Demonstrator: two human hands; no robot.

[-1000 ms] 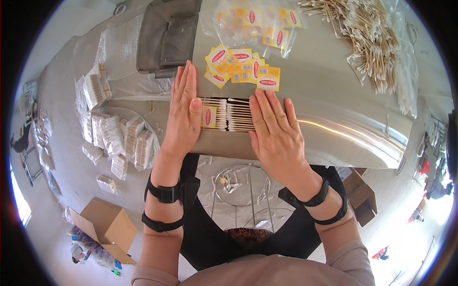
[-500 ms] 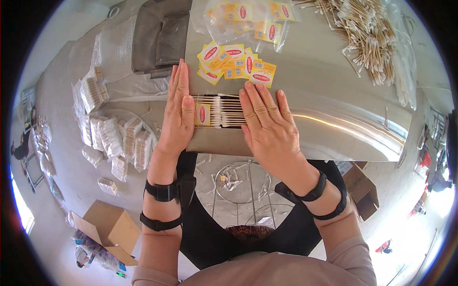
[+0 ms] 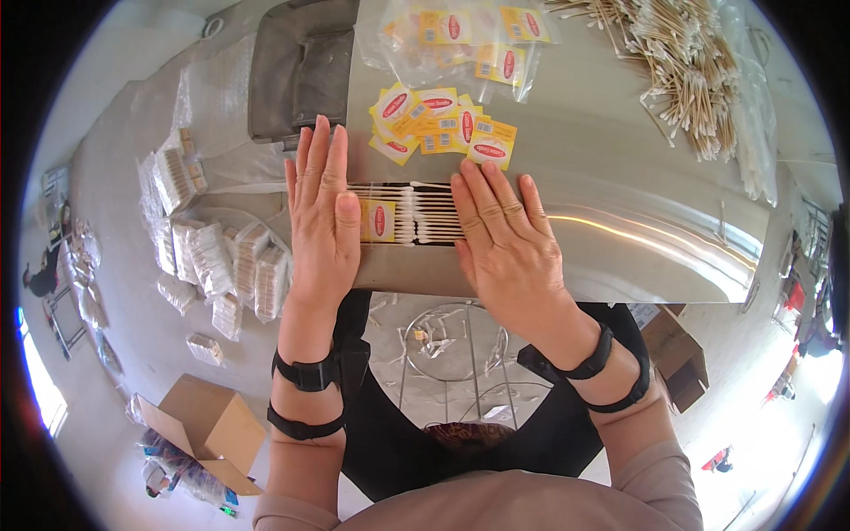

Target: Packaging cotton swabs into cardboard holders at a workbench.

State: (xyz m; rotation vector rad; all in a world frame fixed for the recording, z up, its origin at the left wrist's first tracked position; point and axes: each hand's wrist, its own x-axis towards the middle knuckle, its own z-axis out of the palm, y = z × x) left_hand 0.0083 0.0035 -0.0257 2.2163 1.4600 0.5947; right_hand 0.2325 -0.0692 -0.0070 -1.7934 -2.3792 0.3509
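Observation:
Two rows of wooden cotton swabs [image 3: 436, 215] lie side by side in a dark recess at the near edge of the metal table, their white tips meeting in the middle. A yellow and white card [image 3: 380, 220] with a red oval rests on the left row. My left hand [image 3: 320, 221] lies flat across the left ends, its fingers stretched and slightly apart. Over the right ends, my right hand [image 3: 512, 239] is also flat, with fingertips beside a pile of similar cards [image 3: 440, 122]. My palms hide the outer ends of the swabs.
A big heap of loose swabs [image 3: 686, 71] sits at the far right. Clear plastic bags with cards [image 3: 460, 44] lie at the back, beside a dark grey tray [image 3: 301, 75]. Packed swab bundles [image 3: 208, 257] stand at left, and an open cardboard box [image 3: 208, 425] below them.
My left hand has shifted slightly left and its fingers have spread, so more of the left swabs shows. My right hand stays over the right ends. The whole view has moved a little.

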